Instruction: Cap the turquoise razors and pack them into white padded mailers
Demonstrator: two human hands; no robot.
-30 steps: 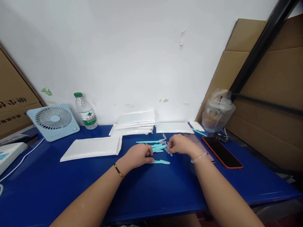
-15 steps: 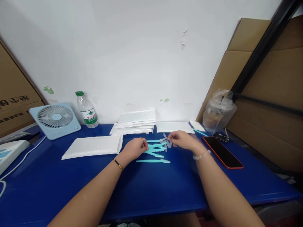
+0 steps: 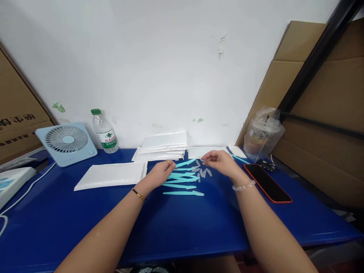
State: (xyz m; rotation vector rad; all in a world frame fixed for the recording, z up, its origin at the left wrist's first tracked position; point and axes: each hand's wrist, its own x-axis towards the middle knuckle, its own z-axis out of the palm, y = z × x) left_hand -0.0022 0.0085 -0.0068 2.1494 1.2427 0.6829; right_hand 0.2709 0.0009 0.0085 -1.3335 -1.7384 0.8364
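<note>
My left hand is closed on the handle of a turquoise eyebrow razor, whose blade end points right. At that end my right hand pinches a small clear blade cap, partly hidden by the fingertips; the cap looks just apart from the razor. Below the hands lie several more turquoise eyebrow razors in a loose row, handles to the left. Several loose clear caps are scattered at their blade ends, under my right hand.
White padded envelopes lie in a stack, with another envelope at left and one behind my right hand. A phone and bagged drink cup are at right. A fan and water bottle stand at left.
My left hand has moved up and slightly left, lifting a razor from among the others. My right hand has risen a little, and more loose caps show below it.
</note>
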